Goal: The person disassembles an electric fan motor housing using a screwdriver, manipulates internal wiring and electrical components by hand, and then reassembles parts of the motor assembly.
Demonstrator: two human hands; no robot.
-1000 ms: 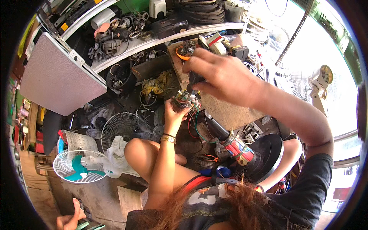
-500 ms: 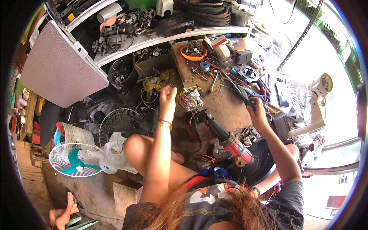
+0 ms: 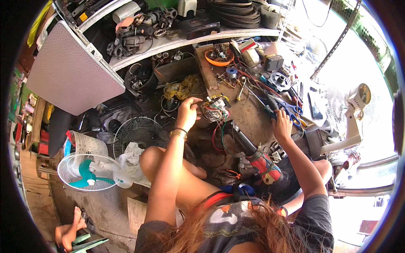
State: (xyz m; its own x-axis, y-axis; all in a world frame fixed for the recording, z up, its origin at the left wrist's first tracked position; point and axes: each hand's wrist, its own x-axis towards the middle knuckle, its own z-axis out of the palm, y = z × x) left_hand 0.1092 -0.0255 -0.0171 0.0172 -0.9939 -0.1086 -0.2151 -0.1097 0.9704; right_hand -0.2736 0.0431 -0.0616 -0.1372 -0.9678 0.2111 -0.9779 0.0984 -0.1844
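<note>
My left hand (image 3: 188, 113) is at the left side of a fan motor (image 3: 214, 110) with bare windings and several coloured wires. Its fingers are curled, with the index finger and thumb at the motor's edge; the exact contact is small and partly hidden. On the right, my right hand (image 3: 282, 125) rests its spread fingers on the wooden board, close beside the dark handle of a screwdriver (image 3: 269, 110) whose shaft points away from me. Blue-handled scissors (image 3: 292, 110) lie just beyond those fingers. A black tube with a red, wire-wrapped end (image 3: 265, 165) leans between my arms.
An orange bowl (image 3: 219, 56) of small parts and a solder spool (image 3: 231, 72) sit at the board's far end. A teal-bladed fan (image 3: 87, 177) stands left, with a bare fan guard (image 3: 139, 134) behind it. A beige fan (image 3: 353, 126) stands right. Shelves of parts line the back.
My left hand has come down and nearer to me, its fingers now reaching the motor's side. My right hand has loosened from the screwdriver, which now lies on the board.
</note>
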